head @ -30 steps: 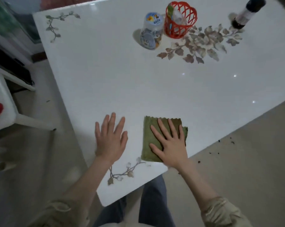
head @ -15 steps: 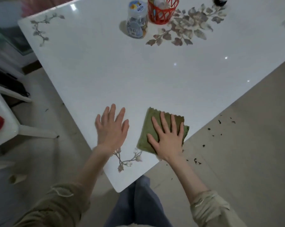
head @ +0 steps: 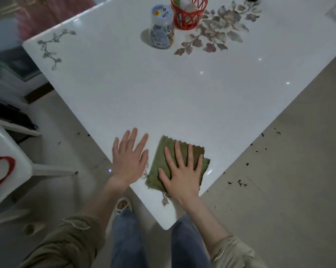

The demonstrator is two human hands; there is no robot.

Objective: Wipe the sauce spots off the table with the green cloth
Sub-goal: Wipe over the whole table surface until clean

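Green cloth [head: 159, 167] lies folded near bench [head: 163, 97] corner. Right hand [head: 181, 176] presses it flat, fingers [head: 179, 153] straight and spread, to wipe. Left hand [head: 128, 160] rests beside, fingers straight, holding nothing, likely bracing. Sauce spots not visible.

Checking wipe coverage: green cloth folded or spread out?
Folded: the green cloth shows stacked layers, one corner poking out beside the right hand.

A green cloth [head: 161, 161] lies on a glossy white table [head: 144, 93] printed with brown-grey leafy sprigs, beside a red basket [head: 188, 14].
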